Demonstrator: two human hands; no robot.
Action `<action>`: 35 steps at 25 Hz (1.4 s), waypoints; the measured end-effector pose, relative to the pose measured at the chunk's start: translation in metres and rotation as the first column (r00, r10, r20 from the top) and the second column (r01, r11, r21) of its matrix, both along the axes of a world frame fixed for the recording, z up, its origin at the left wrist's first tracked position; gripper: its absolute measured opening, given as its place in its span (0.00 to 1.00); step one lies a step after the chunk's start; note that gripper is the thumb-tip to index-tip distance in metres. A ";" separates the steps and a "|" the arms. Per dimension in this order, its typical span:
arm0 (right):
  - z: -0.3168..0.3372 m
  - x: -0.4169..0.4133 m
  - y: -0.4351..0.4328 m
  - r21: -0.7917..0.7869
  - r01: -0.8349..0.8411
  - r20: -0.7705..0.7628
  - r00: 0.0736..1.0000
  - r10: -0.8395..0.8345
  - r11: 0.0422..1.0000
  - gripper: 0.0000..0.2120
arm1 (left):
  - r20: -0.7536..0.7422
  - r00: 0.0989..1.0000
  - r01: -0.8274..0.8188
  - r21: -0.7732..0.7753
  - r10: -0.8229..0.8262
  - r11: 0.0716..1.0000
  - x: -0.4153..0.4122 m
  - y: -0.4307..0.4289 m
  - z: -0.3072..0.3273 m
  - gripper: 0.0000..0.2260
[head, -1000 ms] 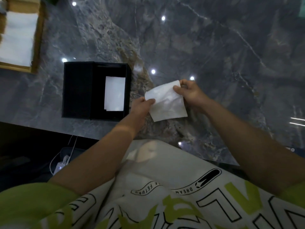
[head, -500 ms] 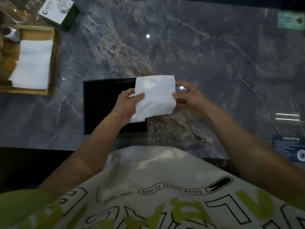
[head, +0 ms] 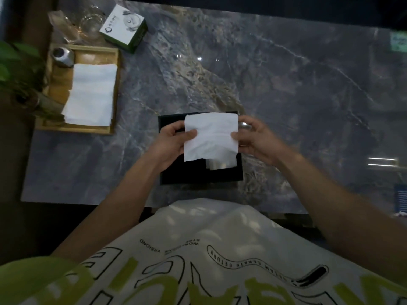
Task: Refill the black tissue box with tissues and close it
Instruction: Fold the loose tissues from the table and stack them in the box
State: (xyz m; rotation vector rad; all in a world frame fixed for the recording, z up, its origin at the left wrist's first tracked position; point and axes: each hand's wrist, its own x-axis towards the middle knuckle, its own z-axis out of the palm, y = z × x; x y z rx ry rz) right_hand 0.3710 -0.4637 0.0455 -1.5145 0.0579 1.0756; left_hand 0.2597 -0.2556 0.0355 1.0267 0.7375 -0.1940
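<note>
The black tissue box (head: 185, 175) lies open on the marble counter, straight in front of me. Above its right half I hold a white tissue (head: 211, 137) spread flat. My left hand (head: 174, 142) pinches its left edge and my right hand (head: 255, 139) pinches its right edge. Below the held tissue a pale corner of another tissue (head: 220, 165) shows inside the box. A stack of white tissues (head: 91, 95) lies in a wooden tray (head: 77, 128) at the far left.
A metal-topped jar (head: 62, 56) stands in the tray's back corner. Clear glasses (head: 72, 25) and a white-and-green carton (head: 124, 27) sit behind the tray. Green plant leaves (head: 13, 60) overhang the left edge. The counter's front edge (head: 88, 202) runs just below the box.
Both hands carried the tissue left from beside the box until it hangs over it, and flattened it out. The view tilted up, bringing the tray and the carton into sight.
</note>
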 end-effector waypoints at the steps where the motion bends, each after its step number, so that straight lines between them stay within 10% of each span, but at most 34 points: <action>1: 0.000 -0.003 0.007 -0.012 0.018 0.012 1.000 -0.018 1.000 0.14 | 0.006 1.000 0.007 -0.005 -0.007 1.000 -0.002 0.006 0.000 0.08; 21: 0.037 -0.005 0.035 0.078 0.050 0.017 0.999 -0.052 0.996 0.20 | 0.141 0.984 0.115 -0.010 -0.112 0.993 -0.015 0.046 0.008 0.12; 35: 0.043 -0.001 0.044 -0.040 -0.078 0.289 0.954 0.086 0.996 0.19 | 0.152 0.977 0.151 0.000 -0.149 0.989 -0.003 0.047 0.023 0.25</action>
